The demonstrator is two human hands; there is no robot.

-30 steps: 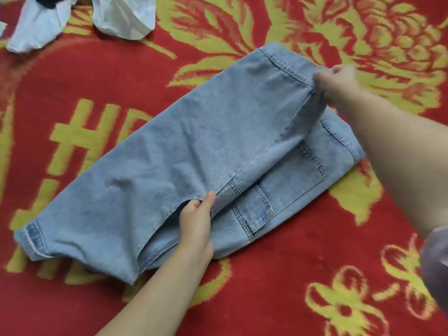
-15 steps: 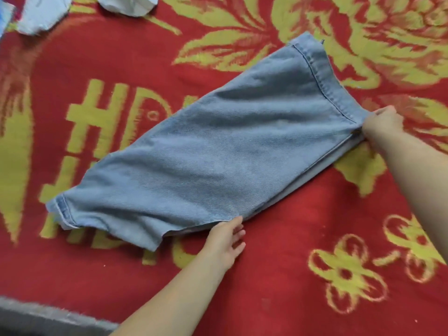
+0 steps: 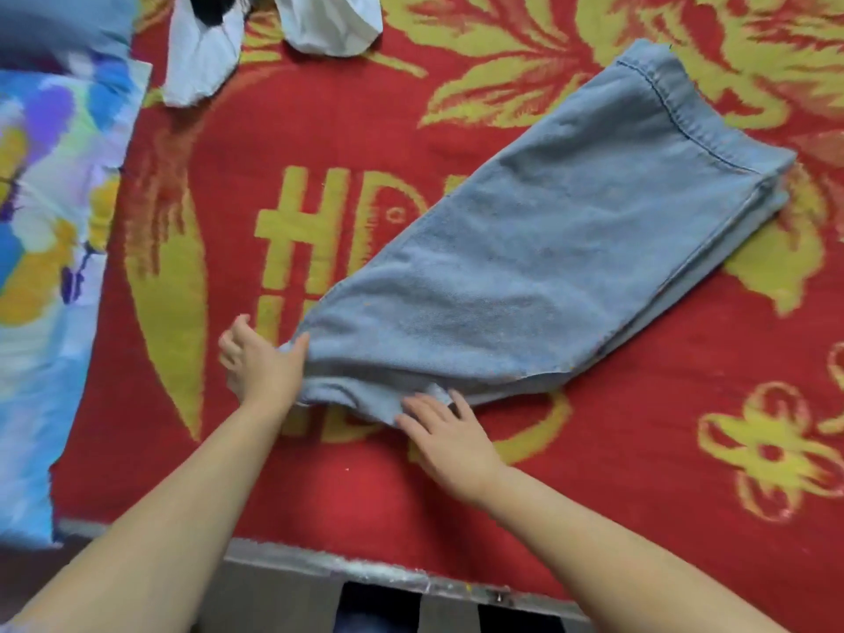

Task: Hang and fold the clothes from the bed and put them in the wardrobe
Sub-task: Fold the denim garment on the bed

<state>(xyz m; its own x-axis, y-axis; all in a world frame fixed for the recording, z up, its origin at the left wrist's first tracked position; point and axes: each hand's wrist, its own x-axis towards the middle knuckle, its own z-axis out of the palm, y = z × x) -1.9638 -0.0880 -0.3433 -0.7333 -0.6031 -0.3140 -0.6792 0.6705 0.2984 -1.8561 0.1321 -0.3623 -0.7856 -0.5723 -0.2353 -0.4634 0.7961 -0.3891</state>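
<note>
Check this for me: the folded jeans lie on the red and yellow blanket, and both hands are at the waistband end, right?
Not quite. The folded jeans do lie on the red and yellow blanket, but the left hand and right hand are at the leg-hem end; the waistband end lies far from them, untouched. The head view shows it.

Jeans (image 3: 539, 267): a second ago half open, pocket side showing; now folded lengthwise, one leg laid over the other, pockets covered.

Right hand (image 3: 450, 438): earlier pinching the waistband at the far right corner; now off it and down at the hem end, fingers laid flat on the near edge of the denim.

Left hand (image 3: 262, 365): earlier at the middle of the near edge; now moved left to the hem end, gripping the cloth there.

Waistband end: now lying free on the bed.
</note>
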